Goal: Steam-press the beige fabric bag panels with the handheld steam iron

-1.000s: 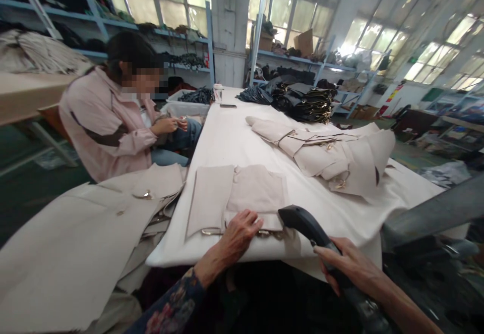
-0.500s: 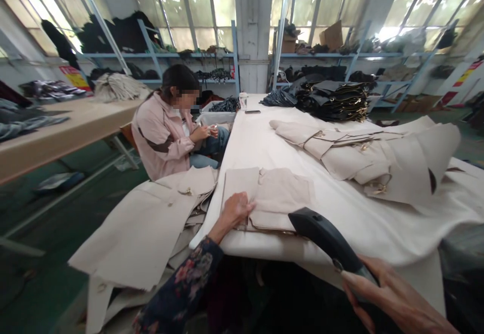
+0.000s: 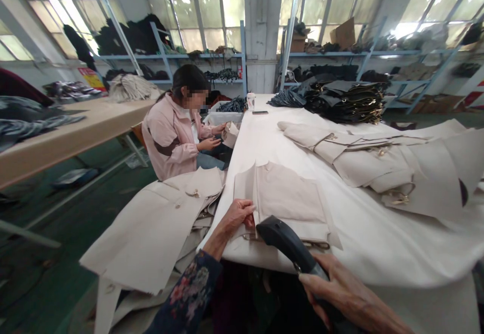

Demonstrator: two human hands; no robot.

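Observation:
At the near edge of the table lies a beige fabric piece [image 3: 291, 192], with a folded-up flap [image 3: 245, 185] on its left side. My left hand [image 3: 237, 218] is closed on the edge of that flap, fingers pinched together. A black handheld garment steamer [image 3: 287, 240] with a curved body is in my right hand [image 3: 333, 278], fingers wrapped round its handle. The steamer's head hovers over or touches the near left part of the beige fabric piece, close to my left fingers; which one, I cannot tell.
A beige garment pile [image 3: 151, 228] with metal clasps hangs at my left; another garment pile [image 3: 397, 162] covers the table's right. Behind it sit stacked black pieces [image 3: 344, 102]. A phone [image 3: 260, 112] and cup [image 3: 251, 102] stand far off. A seated person [image 3: 174, 132] works at left.
The steamer and my right hand have moved left, toward my left hand. The flap now stands raised from the fabric. The seated person now holds a beige piece. The view has shifted slightly.

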